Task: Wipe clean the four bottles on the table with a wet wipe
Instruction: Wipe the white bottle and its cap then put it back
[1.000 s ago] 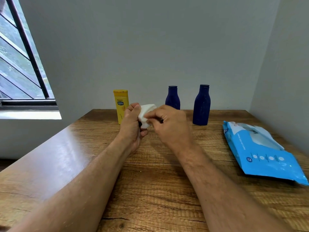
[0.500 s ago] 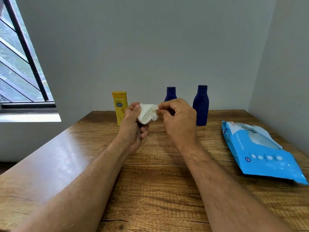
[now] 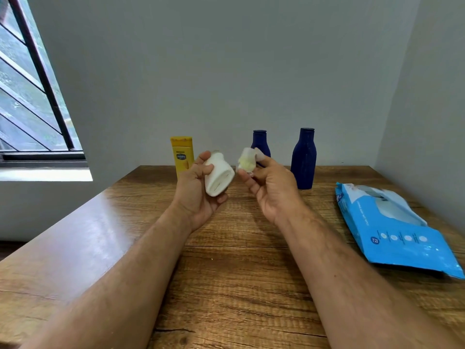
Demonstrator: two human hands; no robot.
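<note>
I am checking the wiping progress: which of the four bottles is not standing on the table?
The small white bottle, held tilted in the left hand; the others stand upright.

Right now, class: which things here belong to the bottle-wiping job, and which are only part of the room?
Part of the job:
white bottle, held in the left hand
wet wipe, in the right hand
yellow bottle
two dark blue bottles
blue wipes pack

Only the room:
table
window
</note>
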